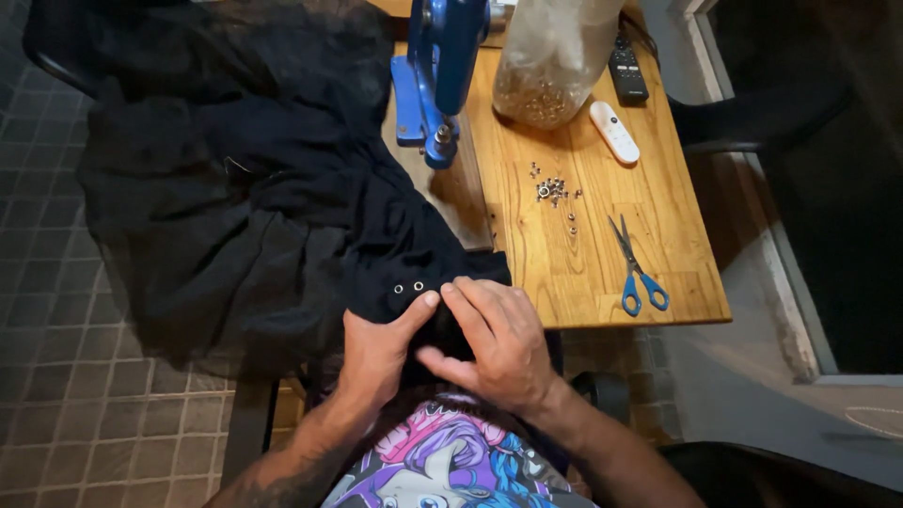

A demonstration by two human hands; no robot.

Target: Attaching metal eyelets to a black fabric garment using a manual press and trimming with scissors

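Note:
A large black fabric [245,188] spreads from the wooden table [583,254] down over my lap. Two small silver eyelets [408,287] sit in its edge strip. My left hand [376,353] pinches the fabric just below the eyelets, thumb pointing up toward them. My right hand [494,343] grips the same fold from the right, fingers curled over the cloth. A blue hand press [437,71] stands on the table behind the fabric.
Loose silver eyelets [553,191] lie scattered on the table. Blue-handled scissors [635,266] rest near the front right edge. A clear plastic bag of eyelets [550,61], a white remote [614,132] and a black remote [627,69] sit at the back. Grey tiled floor lies left.

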